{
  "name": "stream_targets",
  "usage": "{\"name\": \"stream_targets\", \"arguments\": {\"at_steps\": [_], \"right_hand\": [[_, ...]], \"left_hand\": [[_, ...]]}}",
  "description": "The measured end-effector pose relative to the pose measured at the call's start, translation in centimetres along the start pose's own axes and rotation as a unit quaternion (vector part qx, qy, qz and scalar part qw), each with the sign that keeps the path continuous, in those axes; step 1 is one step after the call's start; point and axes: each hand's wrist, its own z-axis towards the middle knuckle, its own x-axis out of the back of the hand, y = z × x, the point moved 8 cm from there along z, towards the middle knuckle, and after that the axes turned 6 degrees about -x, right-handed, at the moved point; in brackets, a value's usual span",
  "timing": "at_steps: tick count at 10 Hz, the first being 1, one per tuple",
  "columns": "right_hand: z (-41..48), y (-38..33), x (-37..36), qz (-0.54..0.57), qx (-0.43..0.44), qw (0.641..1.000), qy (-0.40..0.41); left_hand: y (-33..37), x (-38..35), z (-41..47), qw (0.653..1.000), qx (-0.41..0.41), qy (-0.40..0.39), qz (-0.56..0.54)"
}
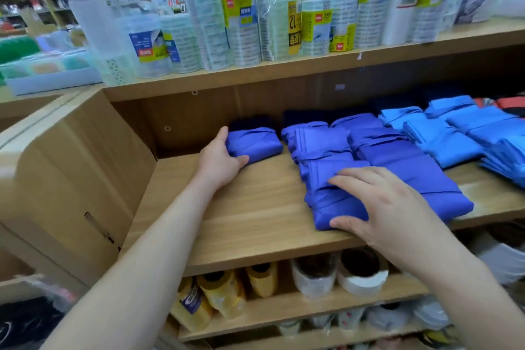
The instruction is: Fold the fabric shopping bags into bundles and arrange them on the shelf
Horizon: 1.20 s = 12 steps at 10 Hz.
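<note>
- Two hands are on the shelf (241, 221) as I watch; my left hand (218, 156) grips the small bundle (255, 145) by its left end, thumb in front, fingers curled over the back.
- That bundle lies alone near the shelf's back left.
- My right hand (389, 207) rests on the front bundle (326, 207), fingers spread flat on top, thumb against its near edge.
- Lighter blue bundles (454, 139) lie further right.

Your left hand (218, 156) hides the left end of the small bundle (255, 145), your right hand (389, 207) the near corner of the front bundle (321, 202). The light blue bundles (505, 148) run off the right edge. The packet labels (315, 23) above blur beyond reading.
</note>
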Motion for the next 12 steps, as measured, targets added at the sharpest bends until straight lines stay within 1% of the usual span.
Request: {"name": "stream_targets", "arguments": {"at_steps": [1, 3, 4, 5, 6, 7, 8, 9, 10, 11, 12], "right_hand": [[-0.6, 0.1, -0.5, 0.026, -0.012, 1.000, 0.005], [-1.5, 1.1, -1.3, 0.069, -0.074, 0.994, -0.041], [-1.7, 1.1, -1.0, 0.079, -0.078, 0.994, -0.021], [-2.0, 0.9, -0.1, 0.068, -0.071, 0.995, 0.034], [-2.6, 1.8, 1.1, 0.044, -0.095, 0.989, 0.102], [-3.5, 4.8, 1.5, 0.008, -0.196, 0.973, 0.119], [-4.7, 7.7, 0.7, -0.028, -0.304, 0.952, 0.032], [-5.3, 8.6, 0.3, -0.046, -0.322, 0.945, -0.029], [-5.2, 9.3, 0.6, -0.044, -0.316, 0.948, -0.021], [-5.0, 9.7, 0.6, -0.021, -0.294, 0.956, -0.003], [-5.3, 10.2, 0.8, 0.022, -0.292, 0.956, 0.028]], "left_hand": [[-0.3, -0.5, 0.6, 1.000, -0.019, 0.005, 0.012], [-0.3, -0.4, 1.0, 0.999, -0.028, 0.004, 0.019], [-0.1, -0.2, 0.5, 0.998, -0.034, -0.004, 0.044], [1.6, 0.7, -1.0, 0.990, -0.075, 0.029, 0.117], [5.5, 0.3, -5.1, 0.985, -0.160, 0.039, 0.042], [9.1, -2.3, -10.3, 0.970, -0.216, -0.074, -0.085], [10.5, -5.4, -12.9, 0.950, -0.270, -0.153, -0.046], [10.9, -6.3, -12.6, 0.953, -0.275, -0.129, -0.017], [11.1, -5.9, -12.5, 0.957, -0.271, -0.094, -0.040], [10.9, -5.9, -12.8, 0.959, -0.262, -0.096, -0.047], [10.8, -5.4, -12.9, 0.965, -0.244, -0.076, -0.061]]}}
